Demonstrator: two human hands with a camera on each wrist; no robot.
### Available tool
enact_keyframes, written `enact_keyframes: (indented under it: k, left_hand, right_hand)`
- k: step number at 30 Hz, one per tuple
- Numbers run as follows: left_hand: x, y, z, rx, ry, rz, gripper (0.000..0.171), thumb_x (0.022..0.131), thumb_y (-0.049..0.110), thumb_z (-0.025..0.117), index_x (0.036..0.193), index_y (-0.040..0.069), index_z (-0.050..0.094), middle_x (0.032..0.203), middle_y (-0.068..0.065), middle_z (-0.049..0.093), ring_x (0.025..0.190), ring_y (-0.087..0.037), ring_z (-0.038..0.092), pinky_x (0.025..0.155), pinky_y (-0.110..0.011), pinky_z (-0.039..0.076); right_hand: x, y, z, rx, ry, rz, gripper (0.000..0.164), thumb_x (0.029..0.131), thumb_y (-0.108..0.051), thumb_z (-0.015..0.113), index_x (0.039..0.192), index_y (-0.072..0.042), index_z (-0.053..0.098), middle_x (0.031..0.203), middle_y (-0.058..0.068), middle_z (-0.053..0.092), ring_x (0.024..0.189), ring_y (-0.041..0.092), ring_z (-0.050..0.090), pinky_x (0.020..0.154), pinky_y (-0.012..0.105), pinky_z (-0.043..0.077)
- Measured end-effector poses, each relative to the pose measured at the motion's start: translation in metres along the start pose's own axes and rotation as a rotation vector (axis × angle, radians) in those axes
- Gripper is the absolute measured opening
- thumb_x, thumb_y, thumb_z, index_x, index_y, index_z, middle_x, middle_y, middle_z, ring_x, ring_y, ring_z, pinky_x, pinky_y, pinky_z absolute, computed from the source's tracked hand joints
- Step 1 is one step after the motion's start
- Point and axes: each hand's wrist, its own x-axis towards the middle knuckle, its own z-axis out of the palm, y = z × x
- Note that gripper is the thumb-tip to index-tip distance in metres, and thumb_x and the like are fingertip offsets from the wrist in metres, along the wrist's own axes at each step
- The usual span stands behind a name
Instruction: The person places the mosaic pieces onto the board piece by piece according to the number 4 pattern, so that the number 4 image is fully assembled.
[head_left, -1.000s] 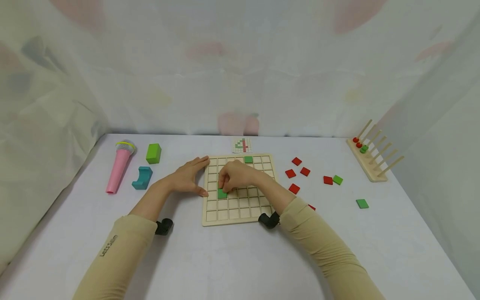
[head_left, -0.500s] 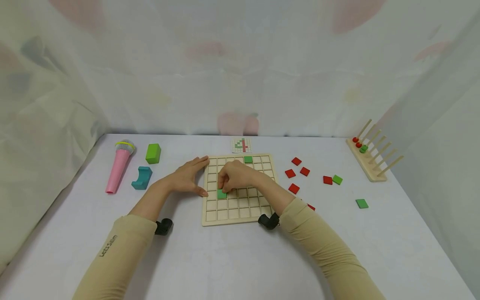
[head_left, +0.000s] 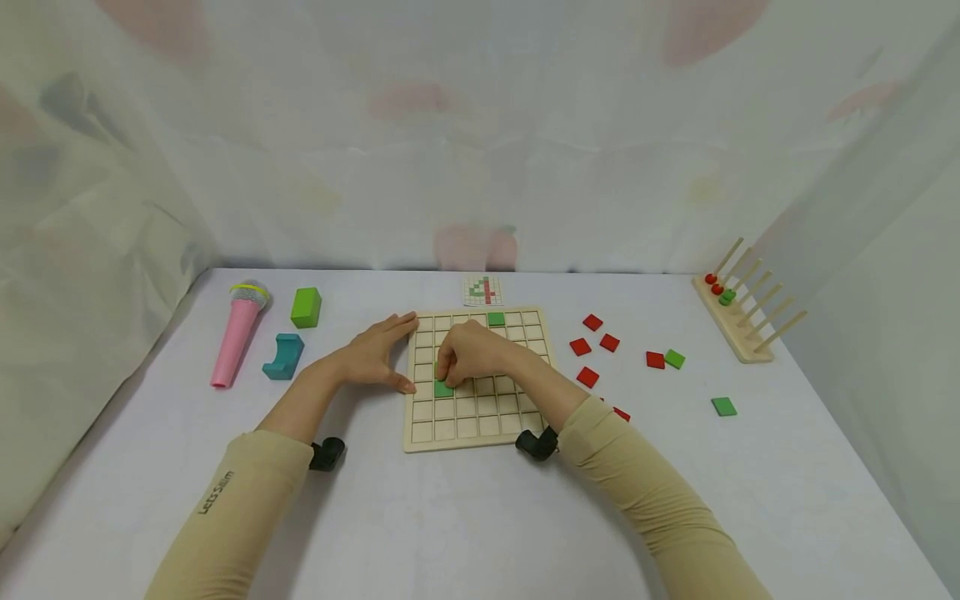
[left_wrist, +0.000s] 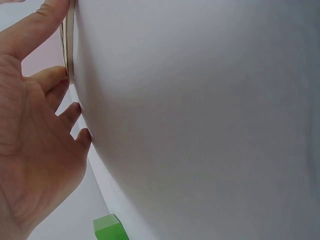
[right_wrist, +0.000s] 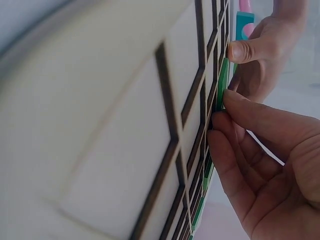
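Pale fabric drapes (head_left: 480, 167), printed with faded pink shapes, hung behind and at both sides of a white-covered counter (head_left: 450, 525). Near the middle of the counter's far edge lay a printed card (head_left: 483, 291) with a green and red grid picture, and just in front of it a wooden grid board (head_left: 480, 428) sat flat.

The person's left hand (head_left: 375, 354) rested at the board's left side, thumb and fingers spread apart. The right hand (head_left: 472, 350) reached over the board with bent fingers, fingertips gathered low on the cells and the thumb touching a green tile (head_left: 443, 389) in the left part of the grid; whether the fingers pinched a tile could not be told. Another green tile (head_left: 496, 319) lay in the board's far row, and the right wrist view showed more green pieces (right_wrist: 198, 214) in the grid past the fingertips.

Toward the counter's right edge, red tiles (head_left: 588, 377) were scattered beside the board, some partly hidden by the tan right sleeve (head_left: 645, 492). Farther over, one red tile lay just beside a green one, with a single green tile nearer the right edge. By the far right corner stood a wooden peg rack (head_left: 750, 343), red and green beads low on its far pegs. Near the far left corner lay a pink toy microphone (head_left: 238, 337), a green block (head_left: 306, 307) and a teal curved block (head_left: 284, 357).
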Motion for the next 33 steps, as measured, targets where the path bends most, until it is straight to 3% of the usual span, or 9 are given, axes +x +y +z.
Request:
enact_keyframes:
  k: [6, 13, 22, 33]
  left_hand:
    - [-0.001, 0.0, 0.001, 0.005, 0.0, -0.003, 0.115, 0.069, 0.044, 0.086, 0.156, 0.003, 0.024, 0.167, -0.013, 0.017, 0.154, -0.045, 0.011, 0.122, -0.065, 0.016]
    - [-0.002, 0.002, 0.002, 0.007, 0.001, -0.011, 0.114, 0.069, 0.042, 0.085, 0.157, 0.004, 0.024, 0.167, -0.013, 0.017, 0.154, -0.044, 0.011, 0.122, -0.065, 0.017]
    - [-0.002, 0.001, 0.001, 0.027, 0.006, -0.003, 0.114, 0.069, 0.043, 0.085, 0.156, 0.002, 0.024, 0.167, -0.014, 0.018, 0.154, -0.044, 0.012, 0.122, -0.064, 0.017]
    - [-0.003, -0.002, -0.001, 0.028, 0.003, -0.01, 0.117, 0.069, 0.046, 0.086, 0.156, 0.002, 0.023, 0.167, -0.014, 0.017, 0.154, -0.045, 0.012, 0.123, -0.063, 0.017]
  right_hand:
    - [-0.002, 0.0, -0.004, -0.007, 0.016, -0.025, 0.009, 0.08, -0.007, 0.078, 0.087, -0.012, 0.078, 0.08, -0.002, 0.073, 0.066, 0.004, 0.059, 0.06, 0.016, 0.047]
    - [-0.021, 0.014, -0.029, 0.025, 0.102, 0.012, 0.007, 0.083, -0.009, 0.075, 0.09, -0.01, 0.077, 0.081, 0.0, 0.073, 0.07, 0.009, 0.062, 0.065, 0.021, 0.05]
    - [-0.063, 0.05, -0.058, 0.03, 0.202, 0.135, 0.012, 0.086, -0.014, 0.074, 0.097, -0.01, 0.077, 0.091, 0.002, 0.075, 0.084, 0.015, 0.065, 0.076, 0.029, 0.053]
    - [-0.118, 0.098, -0.079, 0.065, 0.263, 0.295, 0.018, 0.088, -0.016, 0.071, 0.104, -0.008, 0.075, 0.094, 0.004, 0.072, 0.087, 0.018, 0.063, 0.076, 0.028, 0.051]
